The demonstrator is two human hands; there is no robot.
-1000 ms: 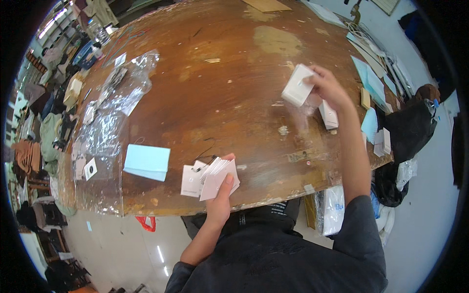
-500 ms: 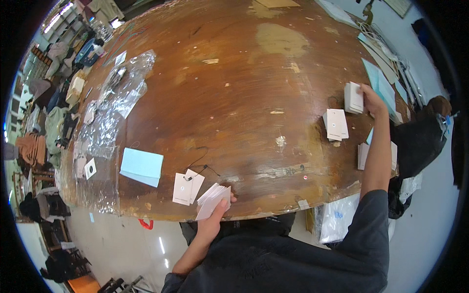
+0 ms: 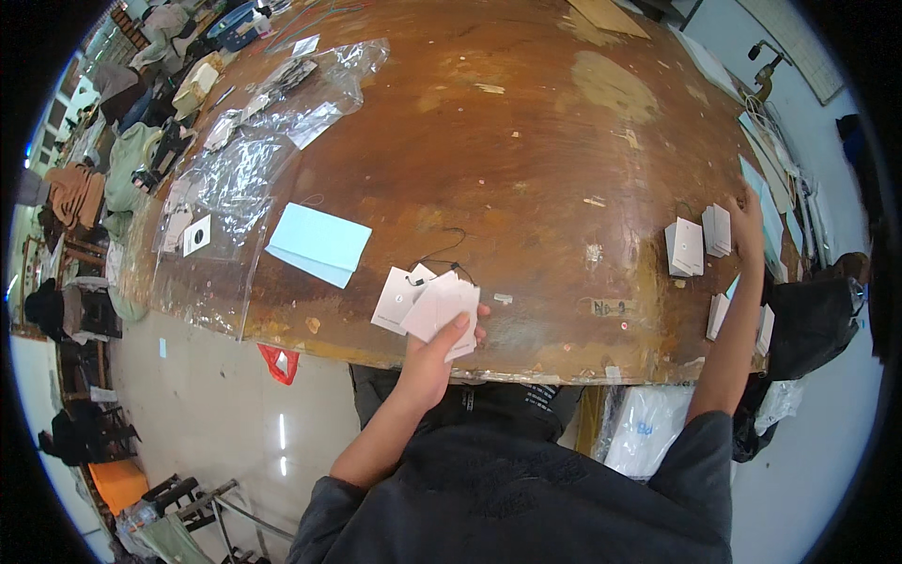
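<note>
Low over the table's near edge, my left hand is closed on a sheaf of pale pink card tags, thumb on top. Its far edge overlaps other pale tags with black cords lying on the table. On the far right my right hand is beside a small stack of pale tags, fingers stretched out, some hidden. It appears to hold nothing. Left of that stack stands a taller stack of tags. Nearer me, more tags sit partly behind my right forearm.
Folded light-blue paper lies left of my left hand. Beyond it, clear plastic bags spread over the table's left side. Light-blue sheets and a black bag lie past my right arm. A plastic-wrapped bundle sits below the table edge.
The view has shifted. My right hand has let go of the small tag stack, which now stands beside the taller one. My left hand has brought its tags over those on the table.
</note>
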